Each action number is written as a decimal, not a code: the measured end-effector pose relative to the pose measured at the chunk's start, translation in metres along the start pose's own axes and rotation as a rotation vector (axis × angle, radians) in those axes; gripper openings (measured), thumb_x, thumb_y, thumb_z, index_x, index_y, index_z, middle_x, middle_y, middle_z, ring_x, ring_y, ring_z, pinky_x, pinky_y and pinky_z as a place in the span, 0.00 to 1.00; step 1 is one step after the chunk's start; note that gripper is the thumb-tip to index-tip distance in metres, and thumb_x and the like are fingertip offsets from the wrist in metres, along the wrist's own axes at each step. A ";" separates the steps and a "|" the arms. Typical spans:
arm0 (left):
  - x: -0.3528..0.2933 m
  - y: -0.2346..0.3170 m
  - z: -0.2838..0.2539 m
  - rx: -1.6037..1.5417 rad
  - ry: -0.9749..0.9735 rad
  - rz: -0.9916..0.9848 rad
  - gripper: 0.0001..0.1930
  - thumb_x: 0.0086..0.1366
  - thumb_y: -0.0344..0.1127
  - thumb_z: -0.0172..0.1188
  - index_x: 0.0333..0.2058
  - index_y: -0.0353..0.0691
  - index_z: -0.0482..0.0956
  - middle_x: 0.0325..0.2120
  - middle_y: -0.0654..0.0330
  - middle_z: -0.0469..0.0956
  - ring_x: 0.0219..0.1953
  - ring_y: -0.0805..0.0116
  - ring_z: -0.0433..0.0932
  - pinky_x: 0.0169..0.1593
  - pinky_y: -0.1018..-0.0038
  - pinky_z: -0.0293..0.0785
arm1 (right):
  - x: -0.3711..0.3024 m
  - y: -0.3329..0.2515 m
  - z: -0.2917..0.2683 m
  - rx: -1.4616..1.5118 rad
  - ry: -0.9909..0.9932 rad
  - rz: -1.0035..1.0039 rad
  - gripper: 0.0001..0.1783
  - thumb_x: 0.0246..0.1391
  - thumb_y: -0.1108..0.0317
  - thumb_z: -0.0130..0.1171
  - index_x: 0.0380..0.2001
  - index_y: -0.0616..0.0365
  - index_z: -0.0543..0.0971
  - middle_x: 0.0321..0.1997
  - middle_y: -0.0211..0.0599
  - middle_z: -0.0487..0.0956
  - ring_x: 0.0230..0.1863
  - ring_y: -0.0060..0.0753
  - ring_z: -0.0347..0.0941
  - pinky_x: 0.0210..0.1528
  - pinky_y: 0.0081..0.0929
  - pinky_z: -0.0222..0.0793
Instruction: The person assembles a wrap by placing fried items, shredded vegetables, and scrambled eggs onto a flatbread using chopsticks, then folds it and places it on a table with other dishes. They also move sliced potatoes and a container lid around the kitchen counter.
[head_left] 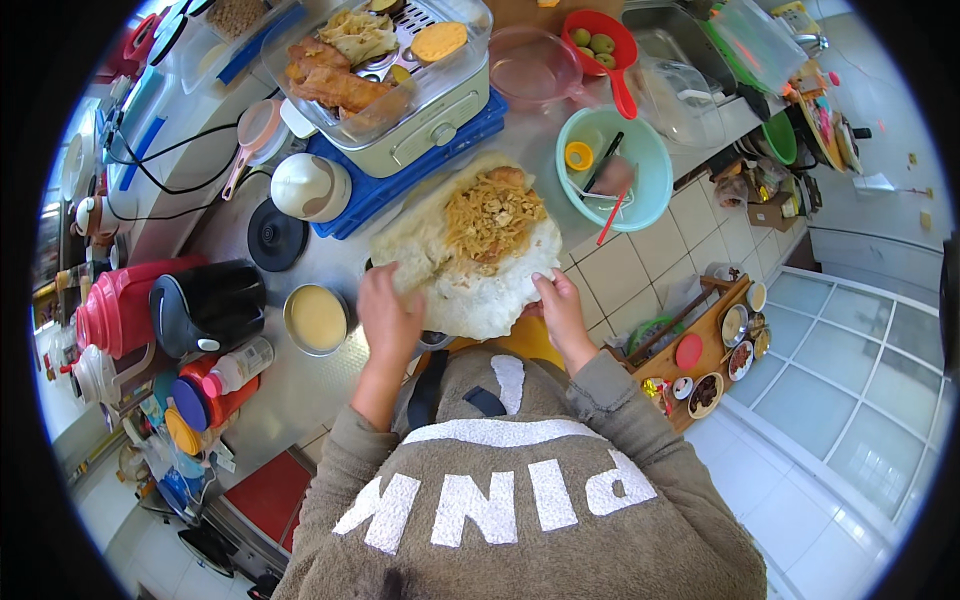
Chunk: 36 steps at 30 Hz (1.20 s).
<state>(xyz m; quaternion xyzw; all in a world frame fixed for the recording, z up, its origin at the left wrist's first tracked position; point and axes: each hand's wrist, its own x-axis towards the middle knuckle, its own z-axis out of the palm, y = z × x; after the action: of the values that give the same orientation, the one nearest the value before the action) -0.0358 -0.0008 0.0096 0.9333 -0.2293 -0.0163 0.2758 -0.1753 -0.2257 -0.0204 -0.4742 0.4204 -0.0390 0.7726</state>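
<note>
A large, thin, pale flatbread (486,309) lies in front of me on the counter. On its far half sits a heap of shredded yellow-brown filling (490,225) with chopped pale bits on top. My left hand (388,312) is at the near left edge of the flatbread, fingers bent over it and slightly blurred. At the near right edge, my right hand (562,310) pinches the rim between thumb and fingers and holds it slightly raised. The near part of the flatbread carries no filling.
A bowl of pale yellow batter (316,320) stands left of my left hand. Beyond the flatbread is a food steamer (430,135) on a blue tray. A mint-green basin (650,190) with utensils sits at the right edge, and a red strainer (622,75) of green fruit behind.
</note>
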 end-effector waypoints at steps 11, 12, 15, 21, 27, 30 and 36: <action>0.061 0.061 0.051 -0.453 -0.456 0.100 0.36 0.51 0.37 0.71 0.57 0.33 0.67 0.48 0.43 0.77 0.52 0.46 0.76 0.57 0.58 0.71 | 0.033 -0.039 0.076 -0.783 0.333 -0.654 0.13 0.54 0.62 0.59 0.30 0.63 0.77 0.40 0.44 0.74 0.39 0.51 0.74 0.40 0.40 0.71; 0.060 0.060 0.054 -0.405 -0.360 0.222 0.34 0.53 0.38 0.69 0.56 0.33 0.68 0.45 0.44 0.79 0.49 0.45 0.78 0.53 0.58 0.73 | 0.032 -0.040 0.079 -0.772 0.343 -0.662 0.12 0.53 0.62 0.59 0.30 0.63 0.77 0.40 0.44 0.74 0.39 0.51 0.74 0.40 0.41 0.71; 0.060 0.066 0.067 -0.328 -0.257 0.269 0.29 0.57 0.38 0.66 0.55 0.34 0.69 0.45 0.43 0.78 0.47 0.44 0.78 0.49 0.58 0.74 | 0.031 -0.044 0.087 -0.765 0.336 -0.712 0.11 0.54 0.63 0.60 0.31 0.62 0.78 0.40 0.44 0.74 0.40 0.51 0.74 0.41 0.40 0.71; 0.077 0.065 0.076 -0.346 -0.161 0.084 0.08 0.59 0.35 0.61 0.37 0.40 0.78 0.32 0.48 0.81 0.35 0.45 0.78 0.38 0.55 0.72 | 0.023 -0.042 0.076 -0.693 0.254 -0.959 0.07 0.55 0.69 0.59 0.34 0.61 0.76 0.39 0.46 0.74 0.41 0.53 0.73 0.43 0.42 0.70; 0.090 0.042 0.088 -0.579 -0.209 -0.087 0.10 0.62 0.33 0.62 0.42 0.38 0.80 0.31 0.51 0.81 0.35 0.55 0.81 0.40 0.66 0.75 | 0.036 -0.047 0.025 -1.303 0.395 -0.803 0.23 0.48 0.69 0.64 0.48 0.59 0.70 0.43 0.44 0.68 0.47 0.50 0.69 0.46 0.42 0.68; 0.095 0.040 0.091 -0.817 -0.296 -0.191 0.11 0.66 0.24 0.58 0.47 0.32 0.75 0.37 0.62 0.80 0.38 0.76 0.76 0.44 0.79 0.72 | 0.057 -0.051 0.025 -1.365 0.343 -0.862 0.21 0.48 0.71 0.64 0.46 0.57 0.71 0.43 0.43 0.69 0.45 0.50 0.71 0.44 0.41 0.70; 0.096 0.025 0.104 -0.766 -0.266 -0.194 0.14 0.65 0.21 0.58 0.49 0.32 0.73 0.39 0.63 0.78 0.37 0.78 0.74 0.44 0.81 0.71 | 0.074 -0.065 0.029 -1.092 0.352 -0.833 0.08 0.48 0.73 0.60 0.34 0.57 0.75 0.41 0.41 0.72 0.42 0.49 0.72 0.42 0.42 0.72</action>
<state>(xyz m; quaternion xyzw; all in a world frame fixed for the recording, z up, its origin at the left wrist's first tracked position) 0.0234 -0.1147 -0.0564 0.7704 -0.1512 -0.2466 0.5681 -0.0862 -0.2750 -0.0099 -0.9018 0.2822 -0.1908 0.2658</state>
